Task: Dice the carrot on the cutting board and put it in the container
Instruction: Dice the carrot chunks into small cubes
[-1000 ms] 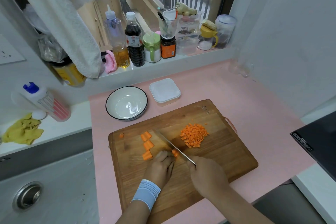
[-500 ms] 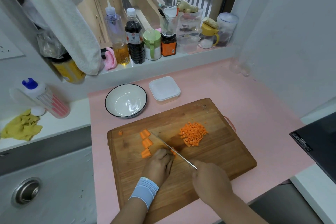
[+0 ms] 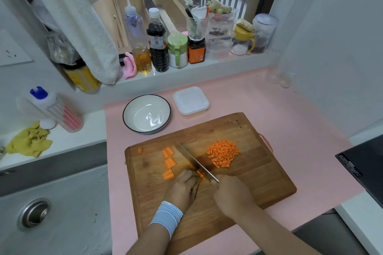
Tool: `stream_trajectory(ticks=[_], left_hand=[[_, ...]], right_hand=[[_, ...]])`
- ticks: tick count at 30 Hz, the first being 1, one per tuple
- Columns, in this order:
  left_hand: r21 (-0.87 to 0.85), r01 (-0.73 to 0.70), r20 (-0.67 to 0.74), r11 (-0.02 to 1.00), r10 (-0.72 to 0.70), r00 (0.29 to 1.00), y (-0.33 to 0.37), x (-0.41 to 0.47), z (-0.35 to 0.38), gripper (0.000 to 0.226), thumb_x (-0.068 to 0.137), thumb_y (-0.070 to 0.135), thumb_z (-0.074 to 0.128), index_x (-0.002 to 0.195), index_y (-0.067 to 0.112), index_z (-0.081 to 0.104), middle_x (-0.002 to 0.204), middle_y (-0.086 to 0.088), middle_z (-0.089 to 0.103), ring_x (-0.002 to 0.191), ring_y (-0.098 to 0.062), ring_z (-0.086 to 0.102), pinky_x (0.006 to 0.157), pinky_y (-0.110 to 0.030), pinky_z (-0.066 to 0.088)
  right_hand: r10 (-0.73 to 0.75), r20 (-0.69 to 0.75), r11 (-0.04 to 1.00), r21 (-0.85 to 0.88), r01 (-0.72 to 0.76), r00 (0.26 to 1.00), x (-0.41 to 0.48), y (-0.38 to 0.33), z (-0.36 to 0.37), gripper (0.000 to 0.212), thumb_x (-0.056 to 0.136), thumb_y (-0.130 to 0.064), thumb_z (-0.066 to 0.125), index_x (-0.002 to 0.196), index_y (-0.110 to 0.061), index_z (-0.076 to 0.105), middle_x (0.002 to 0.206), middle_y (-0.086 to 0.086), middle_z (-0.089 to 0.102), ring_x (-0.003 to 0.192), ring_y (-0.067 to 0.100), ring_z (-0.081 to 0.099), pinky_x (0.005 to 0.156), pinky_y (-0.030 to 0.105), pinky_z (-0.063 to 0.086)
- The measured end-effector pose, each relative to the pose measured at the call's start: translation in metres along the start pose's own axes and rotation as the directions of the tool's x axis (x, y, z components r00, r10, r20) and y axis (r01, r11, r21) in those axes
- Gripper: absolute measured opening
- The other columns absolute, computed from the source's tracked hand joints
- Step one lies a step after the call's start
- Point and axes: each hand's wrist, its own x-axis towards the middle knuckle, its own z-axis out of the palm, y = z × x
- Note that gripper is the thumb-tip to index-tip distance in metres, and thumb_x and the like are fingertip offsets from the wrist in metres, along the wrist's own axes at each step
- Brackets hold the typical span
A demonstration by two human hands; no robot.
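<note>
Cutting board [image 3: 259, 172] was matt, grained wood. Knife [image 3: 192, 159] blade was smooth, bright metal. Bowl [image 3: 132, 114] was glossy glazed ware (highlights showed inside). Container [image 3: 190, 100] was frosted, translucent plastic. Countertop [image 3: 290, 120] was smooth and matt. Wristband [image 3: 166, 215] was ribbed cloth. Sink drain [image 3: 34, 213] was dull metal.

The head view looks steeply down, close over the cutting board [image 3: 209, 172], facing the window.
</note>
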Motion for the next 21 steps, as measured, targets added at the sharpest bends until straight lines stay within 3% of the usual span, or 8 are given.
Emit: stream_trajectory(ticks=[8,11,21], left_hand=[[0.006,-0.001,-0.015,1.0,0.001,1.0,0.0,0.0,-0.003,0.01,0.09,0.008,0.063,0.093,0.01,0.072,0.096,0.0,0.063,0.091,-0.014,0.06,0.083,-0.023,0.05],[0.015,0.013,-0.018,1.0,-0.013,1.0,0.0,-0.001,-0.002,0.01,0.089,0.008,0.064,0.093,0.012,0.073,0.097,0.002,0.062,0.091,-0.013,0.059,0.08,-0.024,0.052],[0.037,0.015,-0.027,0.999,-0.014,1.0,0.0,0.0,-0.001,0.012,0.091,0.011,0.061,0.092,0.011,0.073,0.097,0.001,0.062,0.091,-0.013,0.059,0.082,-0.023,0.051]], right_hand=[[-0.037,-0.09,0.999,-0.026,0.035,0.995,-0.022,0.004,0.004,0.035,0.103,-0.044,0.038,0.126,-0.033,0.062,0.105,-0.004,0.071,0.102,0.016,0.065,0.086,0.032,0.05],[-0.056,-0.083,0.998,-0.043,0.052,0.995,-0.031,0.009,0.003,0.035,0.103,-0.039,0.04,0.132,-0.034,0.059,0.107,-0.007,0.07,0.102,0.013,0.065,0.084,0.027,0.048],[0.004,-0.052,0.998,-0.065,-0.008,0.999,-0.032,0.018,0.009,0.026,0.101,-0.032,0.042,0.109,-0.028,0.066,0.099,-0.005,0.069,0.096,0.015,0.066,0.081,0.027,0.047]])
